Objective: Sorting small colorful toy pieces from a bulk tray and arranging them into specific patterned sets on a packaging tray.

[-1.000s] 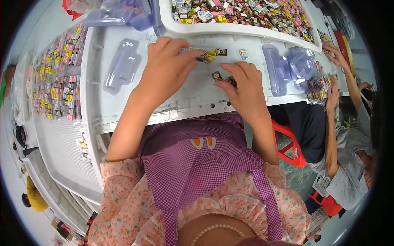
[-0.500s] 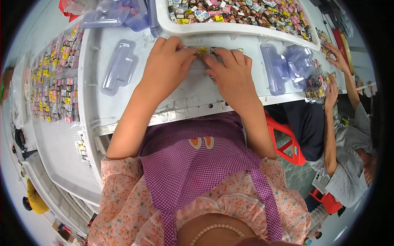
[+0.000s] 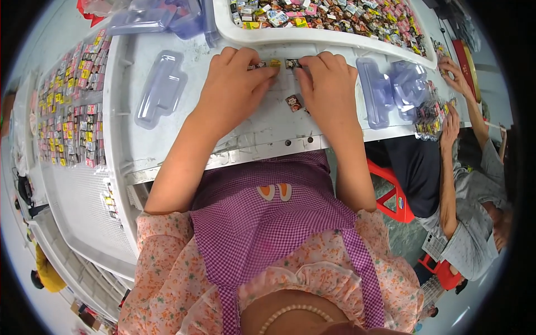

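Note:
At the middle of the worktable my left hand (image 3: 235, 84) is closed, thumb and fingers at a small yellow-topped box (image 3: 275, 63). My right hand (image 3: 330, 84) pinches the end of a small dark printed box (image 3: 292, 63), a little to the right of the yellow one. Another small dark box (image 3: 293, 103) lies loose on the table, beside the right wrist. Faint clear plastic shows between the hands; its outline is hard to make out. To the left of my left hand rests a clear bluish plastic tray (image 3: 161, 90).
Beyond my hands stands a white bin (image 3: 329, 36) heaped with small colourful boxes. More clear trays (image 3: 373, 92) lie at the right and far left. Packed trays fill part of a white rack (image 3: 78, 190) at left. A co-worker's hands (image 3: 451, 125) work at the right edge.
My hands have moved apart, the right one shifting to the right. The yellow-topped and dark boxes now show more fully, and a loose dark box is visible below them.

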Available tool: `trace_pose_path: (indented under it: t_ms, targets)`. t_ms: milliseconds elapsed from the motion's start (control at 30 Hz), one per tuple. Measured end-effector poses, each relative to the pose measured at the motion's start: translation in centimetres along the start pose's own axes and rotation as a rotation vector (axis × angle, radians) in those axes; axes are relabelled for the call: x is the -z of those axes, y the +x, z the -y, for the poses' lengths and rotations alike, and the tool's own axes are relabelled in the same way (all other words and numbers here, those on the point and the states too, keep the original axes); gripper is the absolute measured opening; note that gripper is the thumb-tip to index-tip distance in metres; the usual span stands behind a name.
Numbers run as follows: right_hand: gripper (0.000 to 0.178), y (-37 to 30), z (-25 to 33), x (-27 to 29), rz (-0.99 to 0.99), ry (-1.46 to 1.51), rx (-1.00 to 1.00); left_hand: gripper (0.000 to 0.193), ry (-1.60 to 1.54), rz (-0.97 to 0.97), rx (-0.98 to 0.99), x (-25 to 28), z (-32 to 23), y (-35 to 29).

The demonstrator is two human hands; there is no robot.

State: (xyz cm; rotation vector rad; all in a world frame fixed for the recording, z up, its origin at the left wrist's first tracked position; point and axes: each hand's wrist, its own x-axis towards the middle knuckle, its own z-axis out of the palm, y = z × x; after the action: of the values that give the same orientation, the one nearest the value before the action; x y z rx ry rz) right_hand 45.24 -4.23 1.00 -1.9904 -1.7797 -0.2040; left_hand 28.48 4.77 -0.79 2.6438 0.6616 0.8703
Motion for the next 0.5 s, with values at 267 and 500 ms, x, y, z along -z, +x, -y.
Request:
trace_pose_path:
  t_ms: [267,500]
  targets:
    - [0.013,0.9,0.2,-0.3,0.044,-0.065,-0.025,0.013,-0.011,-0.029,0.096,-0.5,-0.3,0.2]
    - [0.016,1.5,0.6,-0.4,0.134,-0.113,-0.081,0.007,0.005,-0.068,0.11,-1.1,-0.2,0.0]
